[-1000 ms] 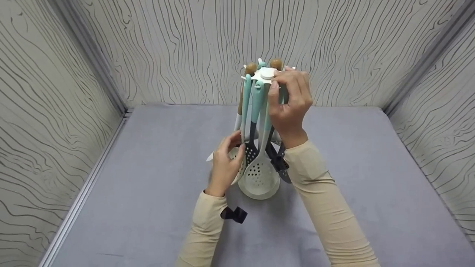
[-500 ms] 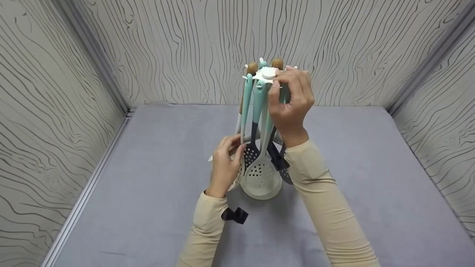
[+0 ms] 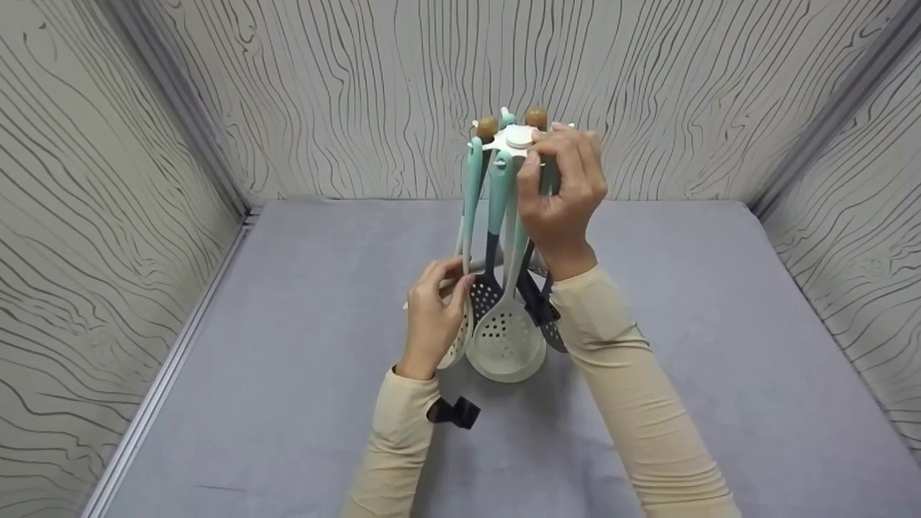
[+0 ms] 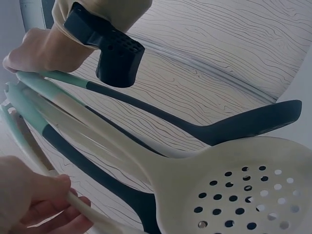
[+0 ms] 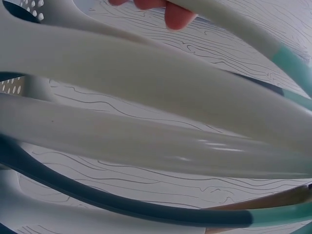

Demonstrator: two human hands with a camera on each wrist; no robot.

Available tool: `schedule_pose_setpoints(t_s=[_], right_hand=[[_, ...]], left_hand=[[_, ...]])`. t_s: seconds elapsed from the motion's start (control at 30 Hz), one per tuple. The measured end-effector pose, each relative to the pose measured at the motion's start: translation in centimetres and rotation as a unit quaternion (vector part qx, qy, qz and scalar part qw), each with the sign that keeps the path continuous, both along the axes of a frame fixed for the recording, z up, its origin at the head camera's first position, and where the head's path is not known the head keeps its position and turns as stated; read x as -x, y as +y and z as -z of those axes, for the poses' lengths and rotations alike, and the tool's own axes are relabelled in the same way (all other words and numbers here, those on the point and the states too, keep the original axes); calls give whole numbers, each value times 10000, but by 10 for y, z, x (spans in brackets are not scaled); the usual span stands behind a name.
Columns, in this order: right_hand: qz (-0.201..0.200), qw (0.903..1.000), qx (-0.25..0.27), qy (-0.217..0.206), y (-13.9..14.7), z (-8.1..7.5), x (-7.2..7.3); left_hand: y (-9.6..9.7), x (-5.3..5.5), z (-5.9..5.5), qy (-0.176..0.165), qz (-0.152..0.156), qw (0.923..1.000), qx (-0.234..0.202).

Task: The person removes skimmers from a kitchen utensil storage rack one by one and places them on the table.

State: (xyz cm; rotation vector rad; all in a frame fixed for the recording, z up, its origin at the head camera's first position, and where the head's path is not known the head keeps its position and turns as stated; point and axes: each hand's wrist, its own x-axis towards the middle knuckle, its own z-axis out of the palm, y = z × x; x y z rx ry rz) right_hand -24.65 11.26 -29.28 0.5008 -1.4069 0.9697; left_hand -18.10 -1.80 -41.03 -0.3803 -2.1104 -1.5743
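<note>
A white rotating utensil rack stands upright, hung with several kitchen tools. My right hand holds the edge of its top between thumb and fingers. Low on the left, my left hand pinches the cream handle of a skimmer with a mint grip. Its holed head is partly behind that hand. The left wrist view shows the thumb and fingers around this handle. Whether the grip's top is still on its hook, I cannot tell. Beside it hang a dark slotted turner and another cream skimmer.
The rack's round pale base rests on a grey cloth-covered table. Brown-handled tools hang at the back. Wood-patterned panels enclose the back and sides. A black wrist camera sits on the left sleeve.
The pinched skimmer's grip has shifted slightly left, away from the rack's top. The left fingers have closed more narrowly on its handle. My right hand stays at the top.
</note>
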Motion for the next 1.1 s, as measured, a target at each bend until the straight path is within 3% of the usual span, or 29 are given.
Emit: schedule_pose_setpoints(t_s=[0.37, 0.6, 1.1], right_hand=[[-44, 9999, -29, -131, 0, -2, 0], [-47, 9998, 2, -182, 1, 1, -2], [-8, 9999, 22, -148, 0, 2, -1]], left_hand=[[-7, -4, -7, 51, -163, 9998, -117], [-10, -8, -4, 13, -167, 9989, -428], [-16, -9, 1, -73, -263, 9982, -539]])
